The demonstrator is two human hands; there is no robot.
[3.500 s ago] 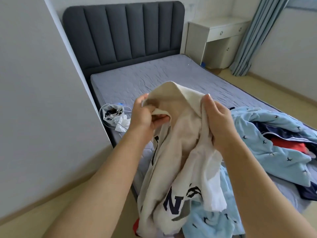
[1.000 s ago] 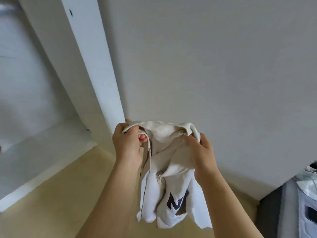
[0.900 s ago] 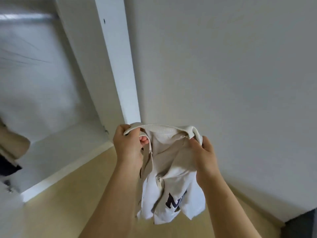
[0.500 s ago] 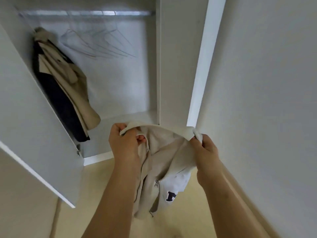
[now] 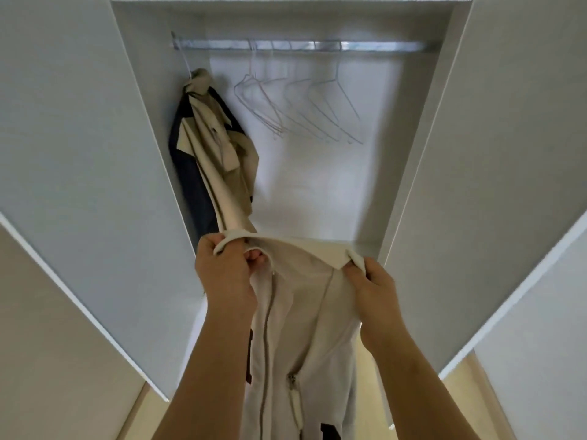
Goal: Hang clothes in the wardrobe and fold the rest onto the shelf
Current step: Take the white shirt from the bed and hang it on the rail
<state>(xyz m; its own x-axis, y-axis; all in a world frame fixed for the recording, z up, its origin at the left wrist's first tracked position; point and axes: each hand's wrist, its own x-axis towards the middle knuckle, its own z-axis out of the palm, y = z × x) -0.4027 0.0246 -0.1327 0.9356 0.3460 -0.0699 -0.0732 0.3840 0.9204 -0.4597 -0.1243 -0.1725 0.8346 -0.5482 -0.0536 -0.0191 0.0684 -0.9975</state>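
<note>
A second before, the view showed mostly a bare wall and the edge of the wardrobe (image 5: 409,160). Now the person faced it straight on, and its doors (image 5: 79,138) stood wide at 9 and 3 o'clock. The cream jacket (image 5: 305,328) was at 6 o'clock, in front of the opening and not yet inside, hanging down with its zip toward the camera. The left hand (image 5: 222,274) gripped one end of the collar, fingers (image 5: 255,257) curled round the edge. The right hand (image 5: 374,290) pinched the other end, so the collar was stretched between them.

At 12 o'clock ran the metal rail (image 5: 301,46). Several empty wire hangers (image 5: 301,106) hung from it, between 12 and 1 o'clock, and at 10 o'clock a beige and dark coat (image 5: 216,154) already hung.

I judge that the carrying was finished and the hanging step was starting. One hand would have to leave the collar to take a hanger, because both were occupied, and the jacket could then slip.
</note>
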